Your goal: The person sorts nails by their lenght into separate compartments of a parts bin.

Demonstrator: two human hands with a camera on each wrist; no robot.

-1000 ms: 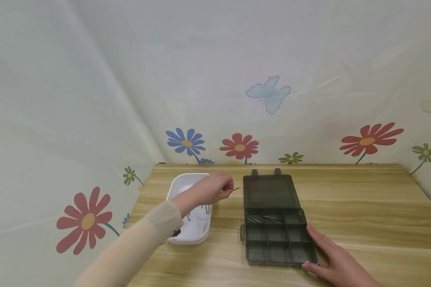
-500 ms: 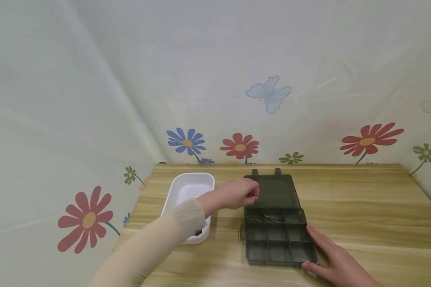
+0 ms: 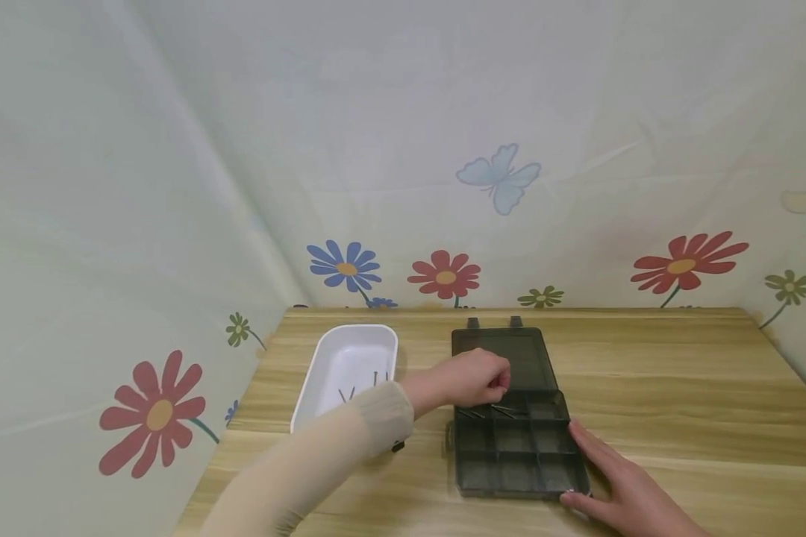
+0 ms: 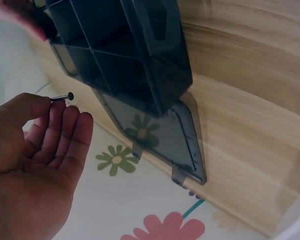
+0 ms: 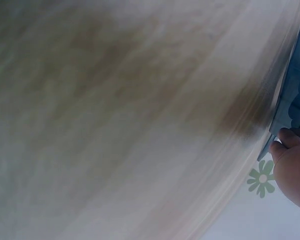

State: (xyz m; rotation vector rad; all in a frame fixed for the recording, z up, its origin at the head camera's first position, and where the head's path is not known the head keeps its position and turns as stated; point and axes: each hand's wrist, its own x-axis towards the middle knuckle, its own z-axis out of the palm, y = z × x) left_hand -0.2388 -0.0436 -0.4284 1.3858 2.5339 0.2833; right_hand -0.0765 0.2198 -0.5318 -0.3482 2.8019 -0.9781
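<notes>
My left hand (image 3: 473, 377) is over the rear compartments of a dark translucent organizer box (image 3: 520, 494), near its opened lid (image 3: 533, 358). In the left wrist view, its thumb and index finger pinch a metal nail (image 4: 62, 97) with a round flat head, the other fingers bent behind. Several similar nails (image 3: 504, 412) lie in the rear row, partly under the hand. My right hand (image 3: 621, 481) holds the box's near right corner, thumb at the front edge and fingers along the side. Only part of that hand (image 5: 295, 172) shows in the right wrist view.
Left of the box stands a white tray (image 3: 369, 330) holding several nails (image 3: 375, 379); my left sleeve (image 3: 336, 455) crosses over it. A small black object (image 3: 398, 446) peeks out below the sleeve. Wall cloth printed with flowers rises behind the wooden table (image 3: 678, 373).
My left hand has moved right from the tray's edge to above the box's rear compartments, carrying the nail. The right hand has stayed at the box corner.
</notes>
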